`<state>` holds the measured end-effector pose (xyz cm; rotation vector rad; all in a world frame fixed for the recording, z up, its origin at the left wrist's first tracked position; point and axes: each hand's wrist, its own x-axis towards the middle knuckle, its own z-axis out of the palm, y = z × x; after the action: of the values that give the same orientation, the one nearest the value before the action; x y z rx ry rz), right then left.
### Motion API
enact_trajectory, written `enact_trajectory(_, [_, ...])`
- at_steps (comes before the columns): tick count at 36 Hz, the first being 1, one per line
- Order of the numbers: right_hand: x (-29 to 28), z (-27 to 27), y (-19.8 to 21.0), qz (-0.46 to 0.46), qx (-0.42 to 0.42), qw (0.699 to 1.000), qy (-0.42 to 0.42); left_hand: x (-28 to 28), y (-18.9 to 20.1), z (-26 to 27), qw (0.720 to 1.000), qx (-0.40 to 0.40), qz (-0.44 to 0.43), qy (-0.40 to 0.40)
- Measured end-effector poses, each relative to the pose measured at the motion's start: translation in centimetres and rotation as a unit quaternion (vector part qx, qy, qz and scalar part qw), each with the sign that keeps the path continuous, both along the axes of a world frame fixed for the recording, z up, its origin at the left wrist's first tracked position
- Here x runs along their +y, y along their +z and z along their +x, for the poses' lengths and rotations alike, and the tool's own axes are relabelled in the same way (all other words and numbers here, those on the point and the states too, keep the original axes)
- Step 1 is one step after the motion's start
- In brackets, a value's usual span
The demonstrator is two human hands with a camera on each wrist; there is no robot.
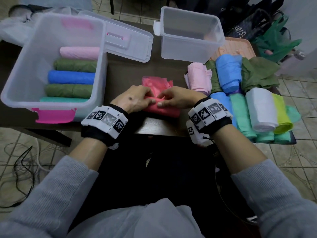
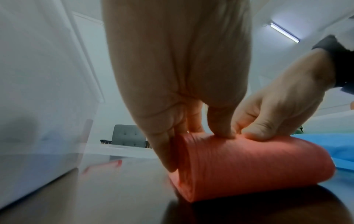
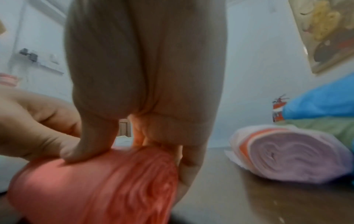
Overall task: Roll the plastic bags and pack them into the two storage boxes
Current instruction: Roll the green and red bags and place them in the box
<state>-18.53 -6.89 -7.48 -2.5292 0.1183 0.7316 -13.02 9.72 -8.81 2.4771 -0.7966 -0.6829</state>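
A red plastic bag (image 1: 163,109) lies half rolled on the dark table (image 1: 123,73), its loose end (image 1: 157,81) spread away from me. Both hands grip the roll: my left hand (image 1: 135,100) on its left part, my right hand (image 1: 176,98) on its right part, thumbs pressed on top. The left wrist view shows the red roll (image 2: 249,166) under curled fingers (image 2: 168,151). In the right wrist view the thumb (image 3: 80,153) presses the red roll (image 3: 95,189). A large clear box (image 1: 22,79) at left holds several rolled bags. A smaller clear box (image 1: 190,48) stands empty at the back.
The large box's lid (image 1: 127,40) lies behind it. A pile of rolled and loose bags (image 1: 248,100) in pink, blue, green, white and yellow fills the table's right side, a pink roll (image 3: 287,154) nearest. Cables (image 1: 25,165) lie on the tiled floor.
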Motion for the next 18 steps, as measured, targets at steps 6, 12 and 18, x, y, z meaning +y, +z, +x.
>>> enact_trajectory(6, [0.1,-0.8,-1.6,-0.04,-0.108,0.992,-0.043,-0.8,-0.5,-0.2,1.0,-0.001,0.014,0.006])
enact_trajectory(12, [1.7,-1.2,-2.2,-0.073,-0.227,0.968,-0.081,-1.6,-0.9,0.1,0.994,-0.076,0.079,-0.006])
enact_trajectory(18, [2.6,-2.5,-2.9,-0.104,-0.262,0.957,-0.061,-1.8,-1.0,0.5,0.992,-0.098,0.085,0.007])
